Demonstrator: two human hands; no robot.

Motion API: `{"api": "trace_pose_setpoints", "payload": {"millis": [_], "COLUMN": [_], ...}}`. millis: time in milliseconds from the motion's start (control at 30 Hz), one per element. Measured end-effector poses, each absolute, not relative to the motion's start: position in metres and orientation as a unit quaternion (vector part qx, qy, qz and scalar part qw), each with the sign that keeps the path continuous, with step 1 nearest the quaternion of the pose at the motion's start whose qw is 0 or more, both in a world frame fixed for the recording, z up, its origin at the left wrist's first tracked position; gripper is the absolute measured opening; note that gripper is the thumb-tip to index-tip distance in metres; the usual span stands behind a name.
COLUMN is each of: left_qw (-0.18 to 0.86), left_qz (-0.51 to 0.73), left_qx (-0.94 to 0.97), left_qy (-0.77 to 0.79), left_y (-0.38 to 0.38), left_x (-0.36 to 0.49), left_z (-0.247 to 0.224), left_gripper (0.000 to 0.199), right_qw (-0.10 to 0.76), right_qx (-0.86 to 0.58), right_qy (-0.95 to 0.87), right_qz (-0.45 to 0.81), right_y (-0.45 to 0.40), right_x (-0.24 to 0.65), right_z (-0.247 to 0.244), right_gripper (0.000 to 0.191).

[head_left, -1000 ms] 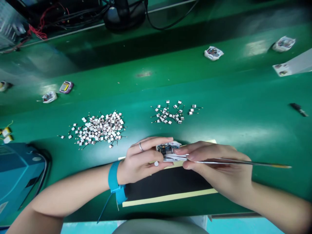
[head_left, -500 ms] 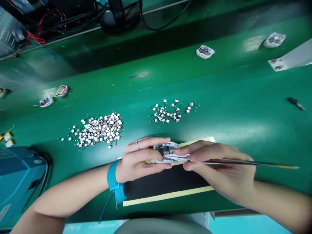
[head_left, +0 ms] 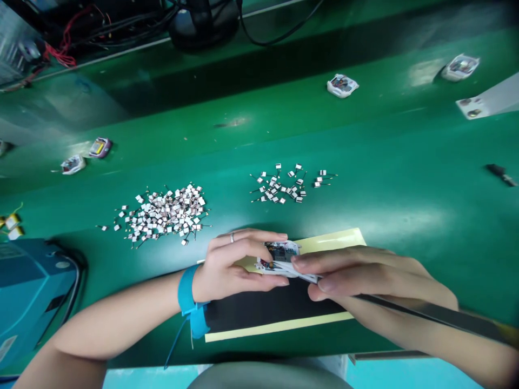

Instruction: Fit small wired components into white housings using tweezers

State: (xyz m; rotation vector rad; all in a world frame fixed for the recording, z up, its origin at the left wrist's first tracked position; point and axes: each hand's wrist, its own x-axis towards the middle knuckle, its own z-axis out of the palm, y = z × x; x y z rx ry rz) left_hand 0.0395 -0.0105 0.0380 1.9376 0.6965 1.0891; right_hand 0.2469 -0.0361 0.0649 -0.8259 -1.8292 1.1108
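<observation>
My left hand (head_left: 229,265) is closed round a small white device housing (head_left: 295,247) with an exposed circuit board inside, fingers along the far edge and thumb along the near edge. Between the fingertips of my right hand (head_left: 381,278) is a pair of tweezers (head_left: 438,316). Their pale tips lie over the near part of the housing, and the dark shanks run back past my right wrist. Whether the tips pinch anything is too small to tell. Beneath both hands lies a black mat (head_left: 267,310) with pale yellow edges.
Many small white square parts with short leads form a large pile (head_left: 166,213) and a smaller group (head_left: 279,186). Open housings (head_left: 343,86) stand farther back. A blue box (head_left: 36,297) is at left, a white bracket (head_left: 486,105) and dark connector (head_left: 500,174) at right.
My right hand has shifted right and slightly nearer to me, and the tweezers' rear end has swung down towards my forearm. The housing moved slightly right, still in my left hand.
</observation>
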Motion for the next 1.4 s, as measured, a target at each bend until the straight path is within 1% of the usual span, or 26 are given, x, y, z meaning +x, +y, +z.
{"api": "trace_pose_setpoints", "payload": {"millis": [200,900,1000,1233,1400], "left_qw": [0.392,0.395,0.396,0.415,0.425], "left_qz": [0.423,0.432,0.43,0.445,0.451], "left_qx": [0.771,0.769,0.77,0.749,0.742], "left_qy": [0.271,0.259,0.256,0.262,0.254], "left_y": [-0.01,-0.009,-0.009,-0.011,-0.012], "left_x": [0.039,0.04,0.04,0.04,0.04], "left_z": [0.039,0.038,0.038,0.035,0.032], "left_gripper": [0.024,0.024,0.023,0.031,0.035], "right_qw": [0.393,0.392,0.403,0.423,0.41], "right_qx": [-0.273,-0.256,-0.261,-0.227,-0.219], "right_qy": [-0.776,-0.795,-0.789,-0.781,-0.785], "right_qz": [0.412,0.385,0.383,0.4,0.409], "right_y": [-0.03,-0.027,-0.028,-0.023,-0.02], "right_x": [0.249,0.249,0.248,0.246,0.247], "right_z": [0.066,0.064,0.065,0.065,0.067], "right_gripper": [0.016,0.008,0.009,0.011,0.011]}}
